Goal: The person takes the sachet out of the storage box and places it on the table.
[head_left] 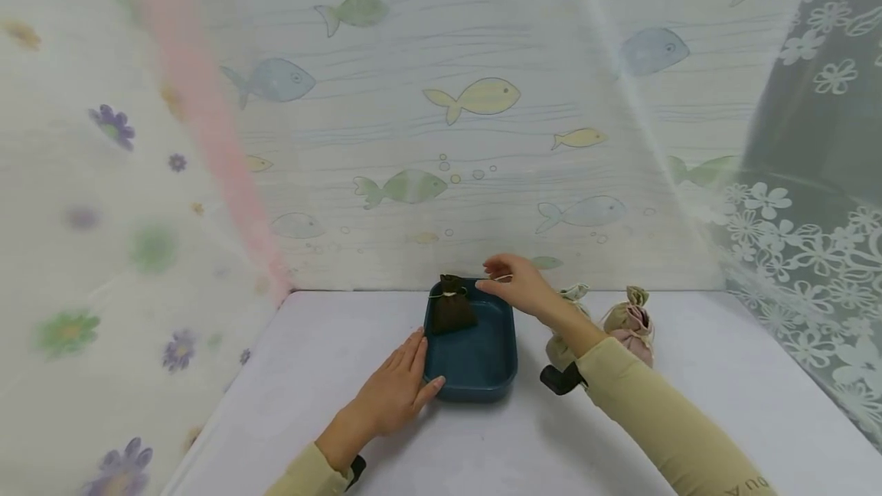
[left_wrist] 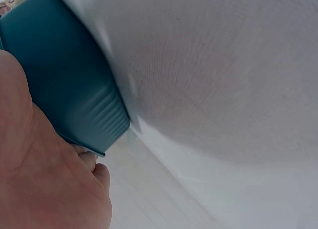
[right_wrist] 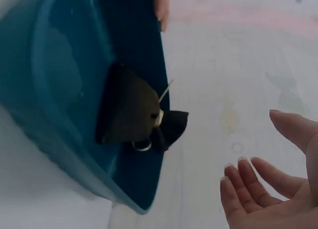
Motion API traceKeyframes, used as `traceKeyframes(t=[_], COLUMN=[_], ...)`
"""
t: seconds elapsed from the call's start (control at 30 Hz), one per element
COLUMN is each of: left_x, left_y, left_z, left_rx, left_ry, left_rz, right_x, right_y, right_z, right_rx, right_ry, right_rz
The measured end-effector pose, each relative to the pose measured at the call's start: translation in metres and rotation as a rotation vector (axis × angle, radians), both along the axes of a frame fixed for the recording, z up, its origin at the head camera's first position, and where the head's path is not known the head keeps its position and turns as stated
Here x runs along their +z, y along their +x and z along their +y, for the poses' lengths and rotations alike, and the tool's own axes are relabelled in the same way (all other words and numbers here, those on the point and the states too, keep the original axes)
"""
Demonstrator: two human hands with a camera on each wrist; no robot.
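A dark blue-teal rectangular dish [head_left: 475,362] stands on the white table. In its far left corner leans a dark brown drawstring pouch [head_left: 452,316], its neck tied with a pale cord. My left hand [head_left: 389,396] rests against the dish's left side, fingers extended along the wall and the thumb at the near corner. The left wrist view shows the palm beside the dish wall [left_wrist: 64,70]. Above the dish's far right corner is my right hand [head_left: 520,285], its fingers loosely bent. Nothing lies between those fingers [right_wrist: 248,184] in the right wrist view, and the pouch [right_wrist: 131,107] is apart from them.
Right of the dish, partly behind the right forearm, stands a pale green tied pouch [head_left: 560,350]. Beside it is a pink and beige tied pouch [head_left: 632,327]. A fish-patterned curtain [head_left: 413,136] hangs along the table's back edge.
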State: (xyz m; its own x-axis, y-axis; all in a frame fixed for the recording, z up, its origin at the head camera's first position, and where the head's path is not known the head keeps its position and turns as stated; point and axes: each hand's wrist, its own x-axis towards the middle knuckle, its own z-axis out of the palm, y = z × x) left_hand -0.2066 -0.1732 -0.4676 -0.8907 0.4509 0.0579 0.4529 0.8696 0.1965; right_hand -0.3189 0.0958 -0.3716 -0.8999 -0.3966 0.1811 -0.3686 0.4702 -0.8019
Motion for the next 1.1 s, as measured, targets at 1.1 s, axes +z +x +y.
traceKeyframes(t=[1.1], left_x=[0.0], left_y=[0.0], left_z=[-0.002], left_rx=[0.011], left_ry=[-0.021], left_rz=[-0.01], right_x=[-0.062], right_y=[-0.052], right_z=[-0.068], right_rx=[-0.151], right_ry=[-0.102], right_rz=[-0.531])
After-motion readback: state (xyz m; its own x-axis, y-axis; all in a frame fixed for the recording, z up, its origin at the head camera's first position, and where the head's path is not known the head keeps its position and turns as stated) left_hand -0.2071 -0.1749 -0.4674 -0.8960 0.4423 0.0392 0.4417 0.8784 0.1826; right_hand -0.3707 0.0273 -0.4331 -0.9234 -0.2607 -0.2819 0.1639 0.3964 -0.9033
